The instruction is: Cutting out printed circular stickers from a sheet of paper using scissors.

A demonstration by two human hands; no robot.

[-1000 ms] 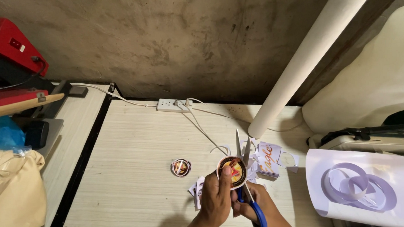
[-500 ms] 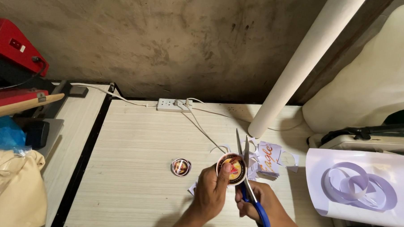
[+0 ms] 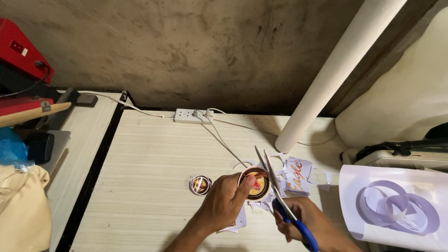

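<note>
My left hand (image 3: 225,201) pinches a round printed paper disc (image 3: 256,183), brown and red with a dark rim, thumb pressed on its face. My right hand (image 3: 307,224) grips blue-handled scissors (image 3: 281,198); their blades are parted and angled up along the disc's right edge. A second, smaller round cut-out (image 3: 200,184) lies flat on the pale wooden table (image 3: 151,183) to the left of my left hand. White paper offcuts (image 3: 297,174) lie scattered behind and under the hands.
A white power strip (image 3: 189,115) with cables sits at the table's back edge. A long white roll (image 3: 341,67) leans against the wall. A printed white sheet (image 3: 400,204) lies right. A red press machine (image 3: 13,64) and beige cloth (image 3: 13,218) are left.
The scissor blades have opened and shifted slightly along the disc's edge. My left hand has turned the disc a little. The small cut-out on the table has not moved.
</note>
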